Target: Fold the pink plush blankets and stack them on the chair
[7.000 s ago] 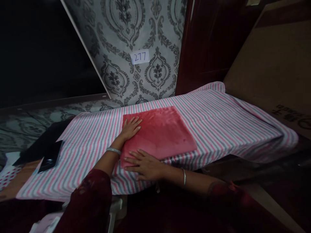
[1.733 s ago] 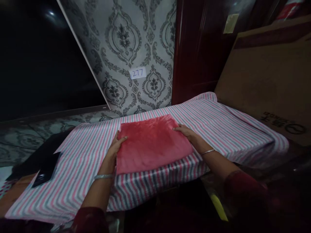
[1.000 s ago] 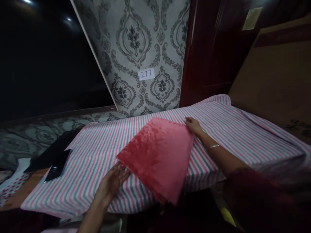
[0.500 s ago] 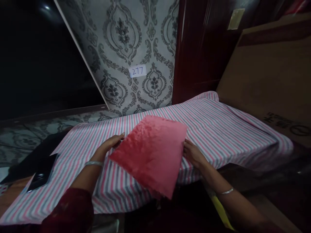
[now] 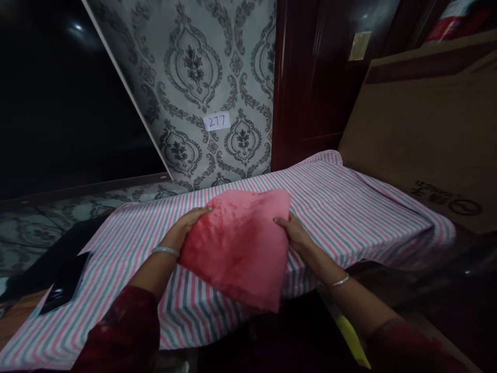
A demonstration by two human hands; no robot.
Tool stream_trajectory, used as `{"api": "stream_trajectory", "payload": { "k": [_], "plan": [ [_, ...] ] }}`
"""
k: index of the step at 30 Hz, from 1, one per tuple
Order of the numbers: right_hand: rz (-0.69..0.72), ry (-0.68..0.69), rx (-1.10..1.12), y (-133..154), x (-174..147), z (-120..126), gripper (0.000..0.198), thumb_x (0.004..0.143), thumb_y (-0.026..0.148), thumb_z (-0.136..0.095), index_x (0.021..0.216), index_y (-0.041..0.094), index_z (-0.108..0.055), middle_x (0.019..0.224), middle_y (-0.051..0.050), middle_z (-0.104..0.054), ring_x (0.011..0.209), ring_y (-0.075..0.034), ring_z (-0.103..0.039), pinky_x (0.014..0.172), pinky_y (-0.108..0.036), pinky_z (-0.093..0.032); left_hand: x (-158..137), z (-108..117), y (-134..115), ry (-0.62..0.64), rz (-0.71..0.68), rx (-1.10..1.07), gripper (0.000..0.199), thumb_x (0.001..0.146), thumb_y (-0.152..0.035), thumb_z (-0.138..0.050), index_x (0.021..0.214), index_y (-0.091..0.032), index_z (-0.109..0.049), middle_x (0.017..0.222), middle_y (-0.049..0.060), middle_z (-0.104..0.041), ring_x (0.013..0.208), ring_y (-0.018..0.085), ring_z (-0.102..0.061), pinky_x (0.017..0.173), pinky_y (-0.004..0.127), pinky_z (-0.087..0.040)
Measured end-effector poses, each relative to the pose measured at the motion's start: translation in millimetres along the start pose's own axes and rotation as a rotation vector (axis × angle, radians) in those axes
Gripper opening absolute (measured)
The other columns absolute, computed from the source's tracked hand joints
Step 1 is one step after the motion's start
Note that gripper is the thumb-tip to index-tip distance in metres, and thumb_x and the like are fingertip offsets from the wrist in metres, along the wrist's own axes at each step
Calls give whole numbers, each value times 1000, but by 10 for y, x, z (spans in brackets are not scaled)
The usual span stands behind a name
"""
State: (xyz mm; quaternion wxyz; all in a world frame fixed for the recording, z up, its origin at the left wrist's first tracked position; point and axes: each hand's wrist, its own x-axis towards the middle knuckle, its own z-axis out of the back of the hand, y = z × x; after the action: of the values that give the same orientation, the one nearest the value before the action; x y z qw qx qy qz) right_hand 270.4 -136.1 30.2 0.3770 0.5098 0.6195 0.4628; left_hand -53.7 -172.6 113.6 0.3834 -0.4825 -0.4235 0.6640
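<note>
A square of pink-red plush fabric (image 5: 236,248) is held slightly tilted over the striped cloth (image 5: 330,207), its lower corner hanging past the table's front edge. My left hand (image 5: 190,220) grips its left edge, the thumb lying on top and the other fingers hidden beneath. On the opposite edge my right hand (image 5: 293,230) pinches the fabric, thumb over the surface and fingers behind. The middle of the fabric sags a little and shows a darker red patch.
A dark phone (image 5: 66,285) lies on the cloth at the left. Behind stand a black screen (image 5: 77,103) and a patterned wall with a paper label (image 5: 216,121) reading 277. A large cardboard box (image 5: 419,124) stands at the right.
My right thumb has come over onto the fabric's face, and both hands have drawn slightly closer together. The fabric has gone from fairly flat to bowed, with its top edge curved.
</note>
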Motion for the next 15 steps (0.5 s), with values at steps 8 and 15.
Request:
{"api": "stream_trajectory", "payload": {
  "k": [8, 15],
  "plan": [
    [84, 114, -116, 643, 756, 32, 75, 67, 37, -76, 137, 19, -54, 129, -13, -71, 110, -27, -70, 96, -41, -58, -160, 202, -207, -54, -136, -201, 42, 75, -45, -83, 101, -13, -75, 85, 12, -79, 90, 32, -76, 81, 41, -61],
    [61, -99, -682, 159, 770, 138, 87, 71, 32, -75, 152, 16, -46, 147, -18, -58, 135, -35, -55, 117, -52, -40, -1, 33, 494, -196, -55, 30, 58, 72, -61, -80, 96, -9, -72, 78, 15, -75, 82, 31, -75, 72, 38, -59]
  ]
}}
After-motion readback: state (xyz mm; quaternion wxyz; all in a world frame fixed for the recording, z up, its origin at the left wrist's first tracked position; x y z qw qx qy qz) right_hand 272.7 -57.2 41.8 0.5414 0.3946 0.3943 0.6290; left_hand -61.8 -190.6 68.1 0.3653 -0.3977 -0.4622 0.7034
